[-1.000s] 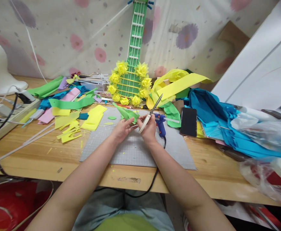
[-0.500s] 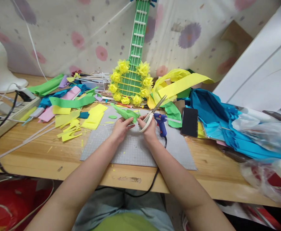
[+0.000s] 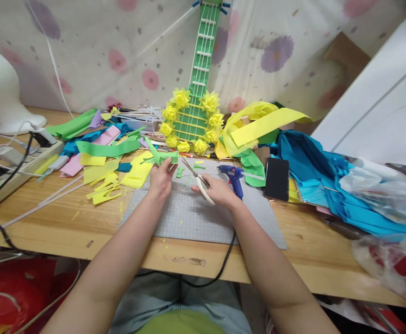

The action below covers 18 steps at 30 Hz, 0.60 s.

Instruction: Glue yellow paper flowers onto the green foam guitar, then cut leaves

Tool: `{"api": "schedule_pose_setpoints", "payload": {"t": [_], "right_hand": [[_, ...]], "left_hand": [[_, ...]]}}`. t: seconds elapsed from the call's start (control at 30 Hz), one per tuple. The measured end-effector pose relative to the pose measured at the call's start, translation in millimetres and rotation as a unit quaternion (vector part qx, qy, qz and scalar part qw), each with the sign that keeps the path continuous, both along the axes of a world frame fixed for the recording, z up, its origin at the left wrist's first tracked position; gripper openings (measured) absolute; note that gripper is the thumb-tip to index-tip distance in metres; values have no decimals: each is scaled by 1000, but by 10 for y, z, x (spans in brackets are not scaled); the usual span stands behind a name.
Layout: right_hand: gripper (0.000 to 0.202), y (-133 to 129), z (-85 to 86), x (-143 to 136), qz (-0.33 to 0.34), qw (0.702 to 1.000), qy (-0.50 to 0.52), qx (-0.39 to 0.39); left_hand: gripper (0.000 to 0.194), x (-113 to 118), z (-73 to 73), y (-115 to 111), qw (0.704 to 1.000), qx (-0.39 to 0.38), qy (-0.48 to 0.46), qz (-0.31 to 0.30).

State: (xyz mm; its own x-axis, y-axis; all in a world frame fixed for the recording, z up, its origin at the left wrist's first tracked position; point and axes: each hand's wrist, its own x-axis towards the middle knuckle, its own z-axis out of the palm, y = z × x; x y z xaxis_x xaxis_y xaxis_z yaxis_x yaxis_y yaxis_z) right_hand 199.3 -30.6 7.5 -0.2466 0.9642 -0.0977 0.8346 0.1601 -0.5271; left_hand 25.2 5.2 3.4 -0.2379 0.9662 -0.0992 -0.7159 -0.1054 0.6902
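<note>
My left hand (image 3: 161,181) pinches a piece of green paper (image 3: 159,155) above the back left part of the grey cutting mat (image 3: 189,222). Scissors with white handles (image 3: 204,188) are in my right hand (image 3: 216,189), their blades parted slightly and pointing back and left, just right of the green paper. Small green scraps (image 3: 179,172) lie on the mat between the hands. A blue glue gun (image 3: 235,178) rests behind my right hand. Behind the mat stands a green paper guitar shape (image 3: 192,120) ringed with yellow paper flowers (image 3: 209,101).
Yellow paper pieces (image 3: 108,188) lie left of the mat. To the right are a black phone (image 3: 276,179) and blue paper (image 3: 300,155). A power strip (image 3: 22,167) sits at the left, and a black cord (image 3: 220,270) crosses the front edge.
My left hand has moved left with the green paper, away from my right hand. The scissors have swung to point back and left. Green scraps now lie on the mat between the hands.
</note>
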Motion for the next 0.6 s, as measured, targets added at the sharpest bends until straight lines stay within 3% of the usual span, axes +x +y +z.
{"api": "schedule_pose_setpoints", "payload": {"t": [0.13,0.33,0.6], "right_hand": [[34,19,-34,21,49,998,48,-16],[33,39,-81,14,50,988,135,-48],[37,-1,-16,-14,56,970,212,-101]], "left_hand": [[26,40,-27,-3,1000,22,3,-15],[24,138,-32,-81,998,14,33,-43],[23,151,-24,-91,998,4,27,-58]]}}
